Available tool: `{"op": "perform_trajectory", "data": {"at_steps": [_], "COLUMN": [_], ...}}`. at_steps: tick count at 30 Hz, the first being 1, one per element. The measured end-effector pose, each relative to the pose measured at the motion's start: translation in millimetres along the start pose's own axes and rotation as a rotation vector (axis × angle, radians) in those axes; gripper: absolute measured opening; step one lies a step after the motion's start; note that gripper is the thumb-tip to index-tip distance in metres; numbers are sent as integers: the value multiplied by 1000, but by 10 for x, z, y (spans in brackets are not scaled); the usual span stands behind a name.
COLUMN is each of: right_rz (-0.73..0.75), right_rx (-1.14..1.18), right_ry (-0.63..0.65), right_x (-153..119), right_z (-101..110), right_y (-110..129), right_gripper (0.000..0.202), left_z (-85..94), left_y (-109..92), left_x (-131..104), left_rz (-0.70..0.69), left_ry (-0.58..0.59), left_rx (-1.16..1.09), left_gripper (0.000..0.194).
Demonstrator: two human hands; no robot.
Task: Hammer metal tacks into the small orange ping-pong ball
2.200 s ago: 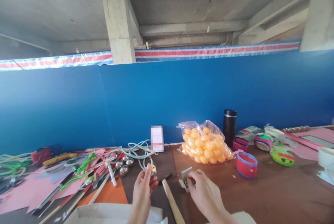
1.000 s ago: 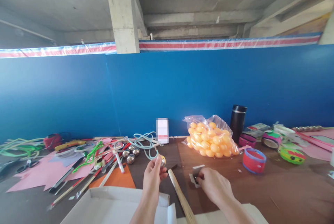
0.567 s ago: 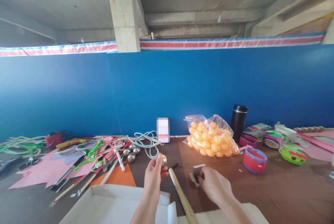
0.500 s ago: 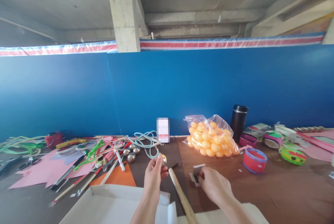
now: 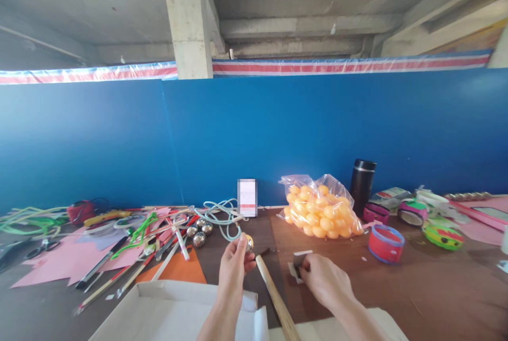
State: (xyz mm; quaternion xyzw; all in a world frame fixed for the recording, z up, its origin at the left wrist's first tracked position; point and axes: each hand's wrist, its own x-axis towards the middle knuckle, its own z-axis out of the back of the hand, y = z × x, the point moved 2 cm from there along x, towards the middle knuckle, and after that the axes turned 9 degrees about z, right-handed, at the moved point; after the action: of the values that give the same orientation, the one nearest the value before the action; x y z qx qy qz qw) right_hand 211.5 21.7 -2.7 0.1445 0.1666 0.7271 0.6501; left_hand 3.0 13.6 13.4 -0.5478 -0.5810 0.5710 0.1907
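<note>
My left hand (image 5: 235, 261) is closed around a small shiny ball (image 5: 249, 243), silver with a yellow patch, gripped between thumb and fingers. Low over the brown table, my right hand (image 5: 325, 276) has its fingers pinched together at a small dark thing on a scrap of white paper (image 5: 295, 272); its fingertips hide what they grip. Between the hands lies a hammer, its wooden handle (image 5: 278, 298) pointing towards me and its dark head (image 5: 263, 254) at the far end. Several shiny metal balls (image 5: 199, 232) sit beyond my left hand, beside a pale blue cord (image 5: 218, 213).
A white cardboard box (image 5: 174, 312) stands under my left forearm. Behind my right hand are a clear bag of orange balls (image 5: 319, 211), a black flask (image 5: 362, 185) and a red-and-blue ring-shaped item (image 5: 386, 244). Pink paper (image 5: 51, 259), scissors (image 5: 42, 247) and sticks clutter the left.
Both hands stay almost in place, the left still holding the ball. My right fingertips have shifted slightly at the paper scrap.
</note>
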Motion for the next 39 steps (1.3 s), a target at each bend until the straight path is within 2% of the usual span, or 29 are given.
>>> {"op": "perform_trajectory", "data": {"at_steps": [14,25,39], "right_rz": [5,-21,1], "right_rx": [13,-13,23], "right_ry": [8,20,31], "right_x": [-12,9,28], "right_z": [9,-8,-43], "right_y": [-10,-3,-39], "right_gripper": [16,19,18], "left_z": [-12,13,17], "left_y": [13,30,5], "left_x": [1,23,-1], "left_rz": [2,1,11], "left_ry": [-20,41,42], "left_rx": [20,39,17], "left_gripper": [46,46,44]}}
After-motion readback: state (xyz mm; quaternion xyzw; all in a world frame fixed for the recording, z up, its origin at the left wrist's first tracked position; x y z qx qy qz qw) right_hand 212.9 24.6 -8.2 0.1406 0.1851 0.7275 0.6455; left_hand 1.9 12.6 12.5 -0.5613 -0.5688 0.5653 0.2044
